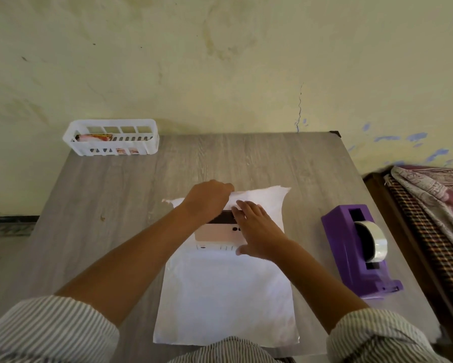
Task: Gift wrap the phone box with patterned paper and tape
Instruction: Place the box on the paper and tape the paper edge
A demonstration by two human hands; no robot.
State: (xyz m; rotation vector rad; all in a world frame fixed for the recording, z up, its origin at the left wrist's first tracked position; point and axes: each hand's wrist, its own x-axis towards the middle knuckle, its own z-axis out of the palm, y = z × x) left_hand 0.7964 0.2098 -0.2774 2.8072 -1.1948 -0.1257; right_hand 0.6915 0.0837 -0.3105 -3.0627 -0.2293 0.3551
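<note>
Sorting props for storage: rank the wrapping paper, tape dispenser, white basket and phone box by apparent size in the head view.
1. wrapping paper, clearly largest.
2. tape dispenser and white basket: look alike; the basket is farther away, so unsure.
3. phone box, smallest showing, though hands cover part.

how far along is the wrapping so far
Done: the phone box lies on the paper, white side up. In hand: the left hand grips the far paper edge and folds it over the box, while the right hand rests on the box. Left: near flap, ends, and tape; the roll sits unused in the purple dispenser.
</note>
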